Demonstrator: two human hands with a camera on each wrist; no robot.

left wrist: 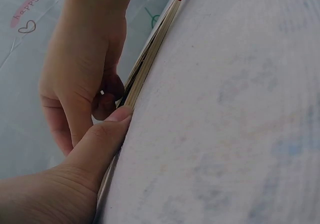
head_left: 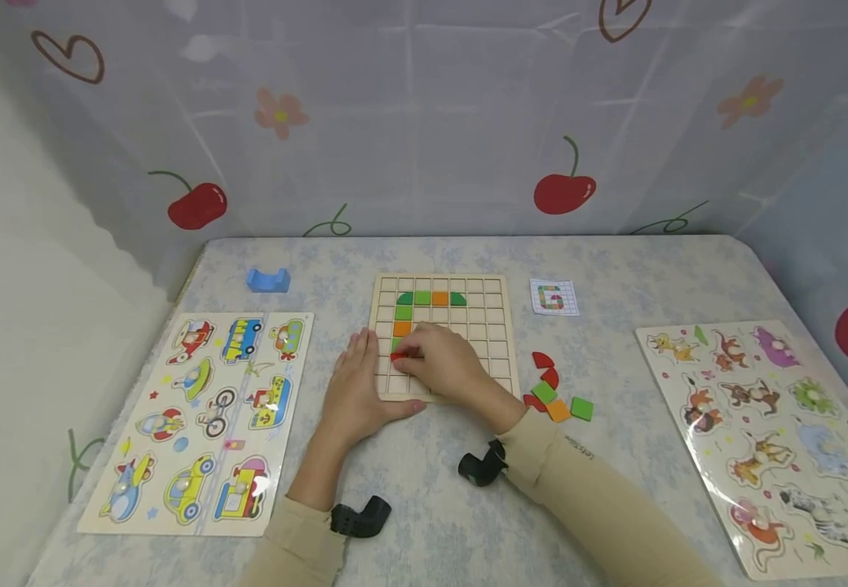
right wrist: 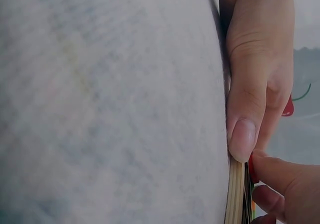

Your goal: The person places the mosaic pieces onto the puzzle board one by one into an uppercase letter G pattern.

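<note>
A square wooden grid board [head_left: 501, 326] lies on the table, with green and orange tiles forming a row and a column in its cells. My left hand [head_left: 354, 398] braces it, straight fingers along the left edge and thumb at the front edge. Over the lower left cells, my right hand [head_left: 448, 364] pinches a red tile [head_left: 398, 356], just below the tile column. That red tile [right wrist: 252, 169] also shows between the fingertips in the right wrist view. Part of the board's lower middle is hidden beneath the right hand.
Loose red, green and orange tiles [head_left: 557, 409] lie right of the board. Behind them is a small pattern card [head_left: 554, 297]. A vehicle puzzle [head_left: 200, 424] lies left, an animal puzzle [head_left: 761, 440] right. A blue block [head_left: 268, 281] stands at the back left.
</note>
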